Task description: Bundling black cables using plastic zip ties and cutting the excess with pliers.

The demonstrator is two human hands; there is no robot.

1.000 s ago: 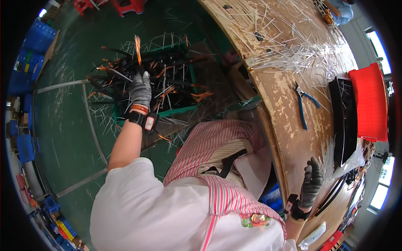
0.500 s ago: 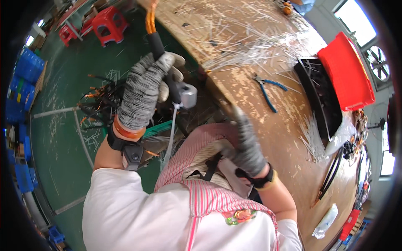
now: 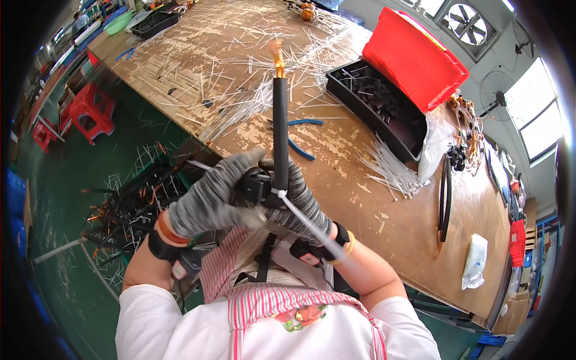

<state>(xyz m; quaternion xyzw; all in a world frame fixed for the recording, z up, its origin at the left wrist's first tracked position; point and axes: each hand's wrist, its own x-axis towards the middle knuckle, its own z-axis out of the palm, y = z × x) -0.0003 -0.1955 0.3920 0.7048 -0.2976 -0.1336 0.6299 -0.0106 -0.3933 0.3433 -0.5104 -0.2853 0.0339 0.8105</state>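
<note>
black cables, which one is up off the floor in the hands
The black cable with the copper tip, gripped upright by both gloved hands; the rest lie in the floor pile.

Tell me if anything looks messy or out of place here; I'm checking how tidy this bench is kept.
Yes. Loose white strips lie scattered across the wooden table, and more litter the green floor around a heap of black cables. Blue-handled pliers lie among the strips. Both gloved hands, left hand and right hand, grip a black cable.

a wooden workbench [image 3: 384,198] is strewn with white plastic strips [image 3: 390,171]. blue-handled pliers [image 3: 300,141] lie near its front edge. a black tray [image 3: 375,105] with a red lid [image 3: 414,57] sits behind. red stools [image 3: 90,111] stand on the green floor [image 3: 78,174].
</note>
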